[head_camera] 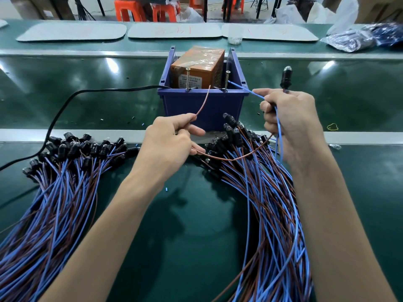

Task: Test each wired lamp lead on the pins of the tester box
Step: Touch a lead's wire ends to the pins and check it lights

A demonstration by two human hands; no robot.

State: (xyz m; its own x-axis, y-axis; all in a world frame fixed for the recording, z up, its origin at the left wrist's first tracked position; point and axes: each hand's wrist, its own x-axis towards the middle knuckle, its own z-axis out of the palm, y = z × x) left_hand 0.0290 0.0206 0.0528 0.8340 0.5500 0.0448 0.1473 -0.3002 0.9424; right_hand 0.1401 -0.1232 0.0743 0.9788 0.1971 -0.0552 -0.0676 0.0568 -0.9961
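A blue bin (pixel 202 105) holds the orange tester box (pixel 197 68), with two upright screw pins, the left pin (pixel 187 78) and the right pin (pixel 226 80). My left hand (pixel 172 142) pinches the brown wire (pixel 202 101), whose bare tip points up between the pins, touching neither. My right hand (pixel 290 118) grips the blue wire (pixel 246 90) and the black lamp holder (pixel 286 78), which stands up above the fist. The blue wire's tip reaches the right pin.
Piles of wired lamps lie on the green bench: one pile on the left (pixel 65 171), another on the right (pixel 261 182). A black power cable (pixel 72 99) runs left from the bin. White mats (pixel 174 30) and plastic bags (pixel 353 39) lie at the back.
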